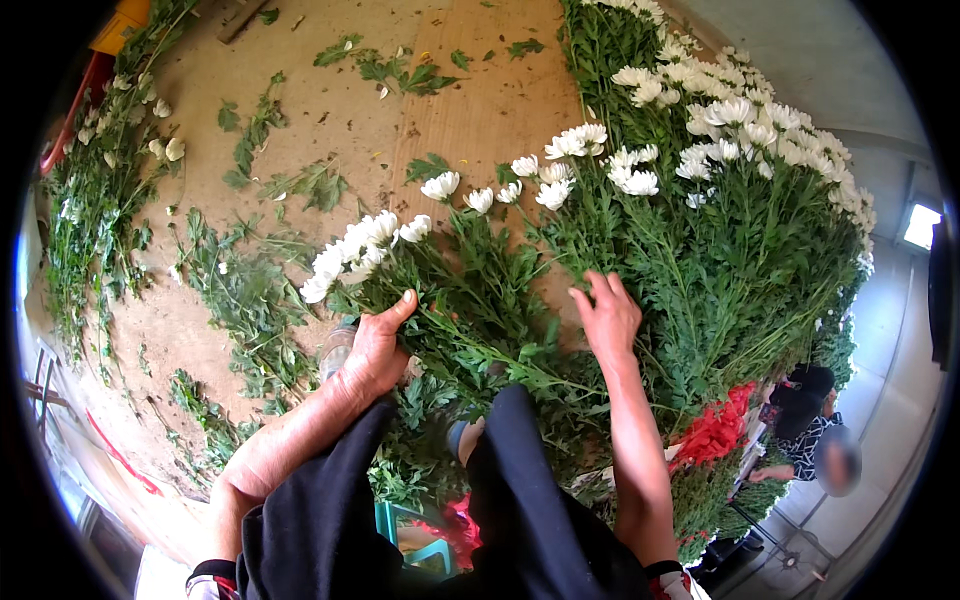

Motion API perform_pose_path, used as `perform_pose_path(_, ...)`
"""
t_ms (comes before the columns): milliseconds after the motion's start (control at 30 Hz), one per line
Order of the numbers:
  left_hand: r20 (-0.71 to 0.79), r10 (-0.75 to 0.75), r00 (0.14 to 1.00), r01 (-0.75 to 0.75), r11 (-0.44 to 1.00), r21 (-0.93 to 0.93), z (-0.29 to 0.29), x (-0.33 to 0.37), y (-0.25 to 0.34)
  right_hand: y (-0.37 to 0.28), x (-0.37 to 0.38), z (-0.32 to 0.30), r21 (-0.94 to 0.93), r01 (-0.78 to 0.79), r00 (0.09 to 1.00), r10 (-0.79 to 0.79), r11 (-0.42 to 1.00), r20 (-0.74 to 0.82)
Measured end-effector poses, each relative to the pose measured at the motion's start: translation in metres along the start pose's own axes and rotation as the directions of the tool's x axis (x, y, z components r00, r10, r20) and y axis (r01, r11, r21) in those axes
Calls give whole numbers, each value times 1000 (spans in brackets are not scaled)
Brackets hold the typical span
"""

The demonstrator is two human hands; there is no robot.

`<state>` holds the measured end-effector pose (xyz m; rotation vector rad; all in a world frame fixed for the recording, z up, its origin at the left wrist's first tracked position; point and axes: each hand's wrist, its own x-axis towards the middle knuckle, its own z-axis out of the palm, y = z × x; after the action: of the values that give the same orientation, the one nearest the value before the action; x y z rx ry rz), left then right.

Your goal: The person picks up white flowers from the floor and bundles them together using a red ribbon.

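Observation:
My left hand (378, 342) is closed round a bunch of white chrysanthemums (352, 250), its thumb lying along the leafy stems. The blooms point up and left, and the stems run down to the right across my knees. Over on the right, my right hand (608, 315) is at the edge of a large heap of chrysanthemums (730, 250), fingers apart and slightly bent among the leaves. I see nothing held in it. A few single white blooms (555, 185) lie between the bunch and the heap.
Cut leafy sprigs (255, 310) litter the brown board floor (330, 120). More stems with white flowers (95, 230) lie along the left. Red plastic strips (715, 428) rest beside the heap. A green stool (430, 550) shows beneath me. Another person (800, 450) is at the far right.

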<state>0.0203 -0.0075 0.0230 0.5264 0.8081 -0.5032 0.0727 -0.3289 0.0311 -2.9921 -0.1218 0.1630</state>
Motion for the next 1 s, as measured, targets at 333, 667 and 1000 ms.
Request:
perform_pose_path(333, 58, -36, 998, 40, 997, -72, -1, 5, -3, -29, 26, -7, 59, 156, 979, -146, 986, -142)
perform_pose_path(667, 39, 103, 994, -100, 993, -67, 20, 10, -10, -119, -11, -34, 350, 266, 964, -256, 898, -77)
perform_pose_path(1000, 249, -25, 968, 47, 996, -82, 19, 3, -1, -115, -29, -18, 527, 150, 980, -198, 836, 34)
